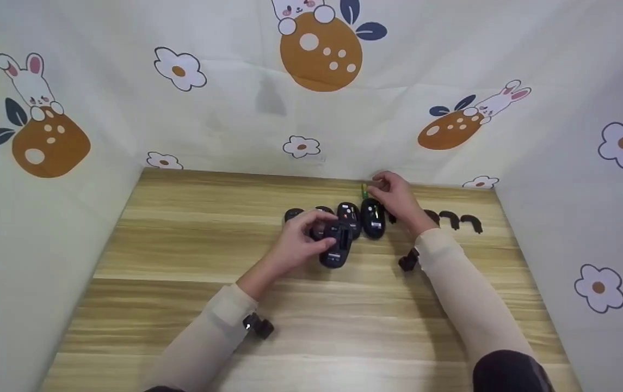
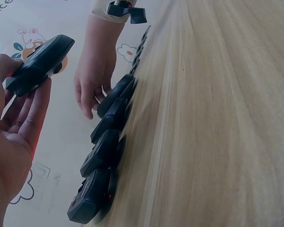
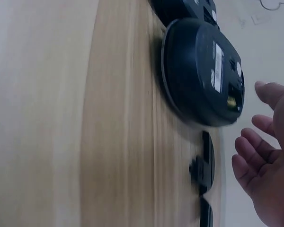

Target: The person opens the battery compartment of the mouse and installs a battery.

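Observation:
My left hand (image 1: 297, 239) grips a black computer mouse (image 1: 334, 256) above the table, its underside with an open battery slot turned up. In the left wrist view, thumb and fingers hold that mouse (image 2: 45, 61) by its sides. Several more black mice (image 1: 372, 219) lie bottom up in a row behind it. My right hand (image 1: 395, 198) is past the row's right end, fingertips beside a green battery (image 1: 364, 190). The right wrist view shows loosely bent fingers, thumb apart, nothing between them. Nearest to that hand is the end mouse (image 3: 203, 71), whose slot shows something yellowish.
Several black curved covers (image 1: 472, 223) lie on the wooden table (image 1: 191, 228) to the right of the mice. A patterned cloth wall (image 1: 224, 125) stands right behind the row, and cloth walls also close the left and right sides.

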`<state>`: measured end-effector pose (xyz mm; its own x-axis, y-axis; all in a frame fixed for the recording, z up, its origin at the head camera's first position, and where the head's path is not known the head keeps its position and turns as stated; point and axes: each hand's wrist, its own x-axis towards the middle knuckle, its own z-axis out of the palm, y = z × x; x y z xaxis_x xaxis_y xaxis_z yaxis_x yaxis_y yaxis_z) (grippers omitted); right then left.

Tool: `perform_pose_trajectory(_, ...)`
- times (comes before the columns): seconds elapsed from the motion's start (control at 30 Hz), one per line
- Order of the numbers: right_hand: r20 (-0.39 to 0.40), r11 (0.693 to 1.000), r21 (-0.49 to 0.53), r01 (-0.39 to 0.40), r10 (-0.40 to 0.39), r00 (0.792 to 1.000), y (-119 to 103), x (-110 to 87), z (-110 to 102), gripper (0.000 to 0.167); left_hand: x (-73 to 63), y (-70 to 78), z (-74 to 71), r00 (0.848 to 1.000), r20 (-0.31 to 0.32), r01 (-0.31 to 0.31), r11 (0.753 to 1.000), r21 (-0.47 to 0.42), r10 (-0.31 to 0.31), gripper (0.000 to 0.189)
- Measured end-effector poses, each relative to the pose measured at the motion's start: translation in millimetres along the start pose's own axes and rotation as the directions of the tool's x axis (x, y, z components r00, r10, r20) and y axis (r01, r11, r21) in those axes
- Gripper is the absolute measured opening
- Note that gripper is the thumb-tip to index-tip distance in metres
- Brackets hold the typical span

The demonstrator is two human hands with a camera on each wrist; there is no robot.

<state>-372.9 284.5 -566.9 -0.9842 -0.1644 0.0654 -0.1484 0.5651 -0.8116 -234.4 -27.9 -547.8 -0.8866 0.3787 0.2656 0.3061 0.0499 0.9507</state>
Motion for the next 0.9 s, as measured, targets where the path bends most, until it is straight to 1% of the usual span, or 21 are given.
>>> perform_pose_trajectory(0.23, 0.044, 0.998, -0.055, -0.034, 0.036, 0.998, -9, 11.9, 10, 0.040, 0.4, -0.6, -1.0, 1.000, -0.006, 0.019, 1.000, -0.001, -0.019, 0.044)
perform_pose_trajectory(0.33, 0.057, 0.995, -0.088, -0.051, 0.056, 0.997, -10, 15.9, 12, 0.041, 0.3, 0.0, -1.4, 0.999, -0.007, 0.031, 1.000, -0.003, -0.031, 0.044)
perform_pose_trajectory(0.43, 0.067, 0.992, -0.107, -0.069, 0.076, 0.995, -10, 18.4, 14, 0.040, 0.0, 1.0, -1.9, 0.999, -0.011, 0.031, 1.000, -0.004, -0.031, 0.044)
perform_pose_trajectory(0.7, 0.106, 0.990, -0.090, -0.108, 0.117, 0.987, -12, 18.8, 13, 0.045, -0.4, 0.1, -2.4, 1.000, -0.008, 0.018, 0.999, -0.041, -0.019, 0.045)
perform_pose_trajectory(0.9, 0.129, 0.990, -0.090, -0.106, 0.117, 0.985, -11, 22.8, 11, 0.043, -1.0, 0.2, -3.7, 1.000, -0.016, 0.017, 0.999, -0.031, -0.018, 0.045)
